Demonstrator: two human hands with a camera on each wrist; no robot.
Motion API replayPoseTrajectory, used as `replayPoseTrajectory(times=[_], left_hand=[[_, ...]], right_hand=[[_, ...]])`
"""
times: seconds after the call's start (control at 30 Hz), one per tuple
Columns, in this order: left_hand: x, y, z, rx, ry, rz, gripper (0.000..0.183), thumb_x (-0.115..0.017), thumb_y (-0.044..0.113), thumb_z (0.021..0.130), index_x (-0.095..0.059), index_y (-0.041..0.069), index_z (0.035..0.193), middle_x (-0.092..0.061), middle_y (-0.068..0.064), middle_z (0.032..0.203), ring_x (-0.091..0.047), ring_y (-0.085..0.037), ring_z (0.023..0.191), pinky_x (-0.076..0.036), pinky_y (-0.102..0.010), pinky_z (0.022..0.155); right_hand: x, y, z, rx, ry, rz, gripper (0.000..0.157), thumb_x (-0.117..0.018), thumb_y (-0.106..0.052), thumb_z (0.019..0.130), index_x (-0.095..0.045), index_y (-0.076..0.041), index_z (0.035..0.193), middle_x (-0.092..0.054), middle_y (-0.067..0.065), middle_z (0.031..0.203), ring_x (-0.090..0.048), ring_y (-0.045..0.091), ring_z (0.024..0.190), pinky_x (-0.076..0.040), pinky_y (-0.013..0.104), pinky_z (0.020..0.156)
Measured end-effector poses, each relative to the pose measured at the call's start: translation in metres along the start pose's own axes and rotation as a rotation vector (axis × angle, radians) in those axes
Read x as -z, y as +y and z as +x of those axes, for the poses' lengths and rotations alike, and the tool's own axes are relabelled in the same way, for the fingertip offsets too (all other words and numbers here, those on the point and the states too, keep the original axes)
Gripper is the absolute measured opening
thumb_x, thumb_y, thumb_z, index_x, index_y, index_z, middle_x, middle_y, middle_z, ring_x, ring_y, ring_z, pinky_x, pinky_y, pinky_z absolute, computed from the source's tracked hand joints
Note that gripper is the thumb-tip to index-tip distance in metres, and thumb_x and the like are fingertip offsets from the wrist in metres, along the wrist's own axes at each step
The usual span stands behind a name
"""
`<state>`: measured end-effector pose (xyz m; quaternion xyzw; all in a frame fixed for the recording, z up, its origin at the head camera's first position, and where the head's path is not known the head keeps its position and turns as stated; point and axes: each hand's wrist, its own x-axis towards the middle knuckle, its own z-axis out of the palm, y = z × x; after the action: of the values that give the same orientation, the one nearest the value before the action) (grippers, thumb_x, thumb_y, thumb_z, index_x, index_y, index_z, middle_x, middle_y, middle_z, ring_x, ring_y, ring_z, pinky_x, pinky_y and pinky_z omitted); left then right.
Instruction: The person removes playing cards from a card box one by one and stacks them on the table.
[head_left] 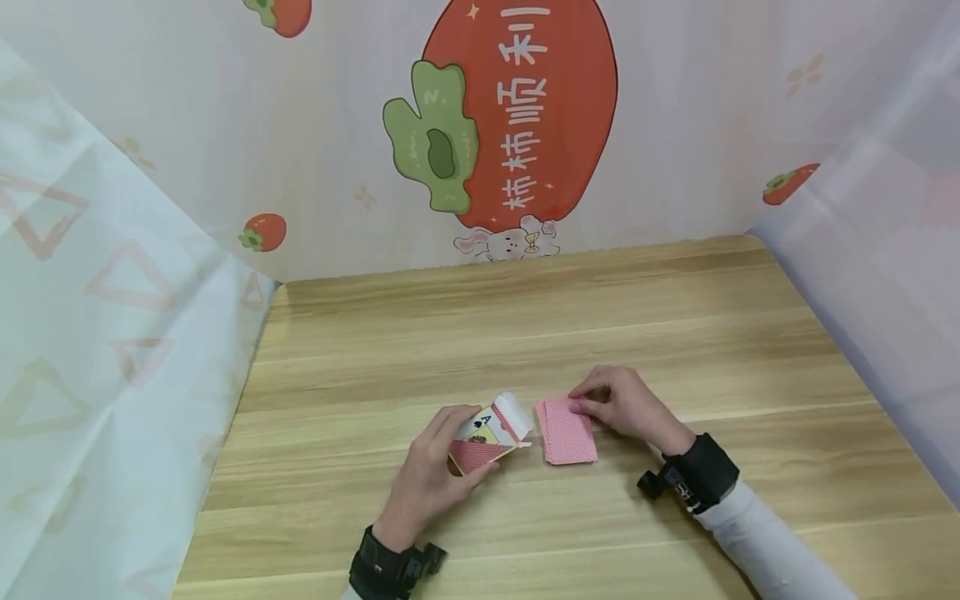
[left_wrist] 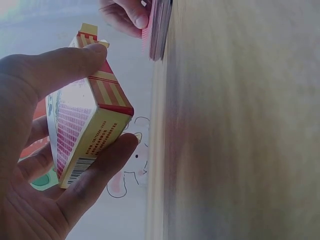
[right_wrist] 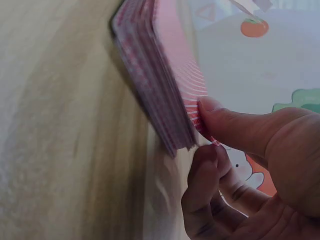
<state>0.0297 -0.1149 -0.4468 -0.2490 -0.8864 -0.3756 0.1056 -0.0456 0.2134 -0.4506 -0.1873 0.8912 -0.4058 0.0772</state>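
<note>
My left hand (head_left: 426,477) grips a playing-card box (head_left: 476,454) with thumb and fingers on opposite sides. The box is tilted, its white flap (head_left: 512,414) standing open toward the right, and an ace of spades design shows on its face. In the left wrist view the barcode end of the box (left_wrist: 102,132) faces the camera. To its right, a deck of playing cards (head_left: 567,437) lies on the table, pink patterned backs up and edges slightly uneven. At the far right corner of the deck my right hand (head_left: 632,407) pinches the top card (right_wrist: 182,75) between thumb and fingers, its corner bent.
The wooden table (head_left: 375,342) extends around both hands. Behind it hangs a pale backdrop (head_left: 337,108) with persimmon drawings, and white sheeting (head_left: 97,375) borders the left side. Each wrist wears a black camera band (head_left: 701,473).
</note>
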Motion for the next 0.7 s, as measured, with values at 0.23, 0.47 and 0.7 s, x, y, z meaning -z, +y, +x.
replayPoseTrajectory(times=[0.23,0.47,0.7], left_hand=[[0.001,-0.001,-0.001,-0.013,-0.008,-0.003,0.078,-0.091,0.031,0.075,-0.056,0.009,0.141,-0.062,-0.004,0.132,-0.064,-0.018,0.113,-0.059,-0.039,0.089],[0.001,0.001,0.0,-0.018,-0.004,-0.008,0.077,-0.091,0.03,0.075,-0.056,0.01,0.14,-0.062,-0.004,0.131,-0.064,-0.018,0.112,-0.059,-0.038,0.088],[-0.001,0.0,-0.001,-0.035,-0.005,-0.016,0.075,-0.091,0.03,0.076,-0.058,0.01,0.14,-0.062,-0.002,0.131,-0.064,-0.017,0.113,-0.059,-0.038,0.088]], right_hand=[[0.0,-0.007,-0.002,0.029,0.013,-0.054,0.012,-0.083,-0.022,0.085,-0.082,-0.018,0.096,-0.066,-0.01,0.088,-0.057,0.009,0.074,-0.051,0.026,0.064],[0.0,-0.015,-0.002,0.088,0.055,-0.074,0.01,-0.084,-0.016,0.084,-0.08,-0.015,0.093,-0.064,-0.009,0.085,-0.058,0.007,0.074,-0.052,0.026,0.064],[0.001,-0.041,-0.003,0.184,0.101,-0.004,0.009,-0.077,-0.011,0.09,-0.081,-0.011,0.099,-0.07,-0.007,0.089,-0.061,0.004,0.077,-0.055,0.026,0.064]])
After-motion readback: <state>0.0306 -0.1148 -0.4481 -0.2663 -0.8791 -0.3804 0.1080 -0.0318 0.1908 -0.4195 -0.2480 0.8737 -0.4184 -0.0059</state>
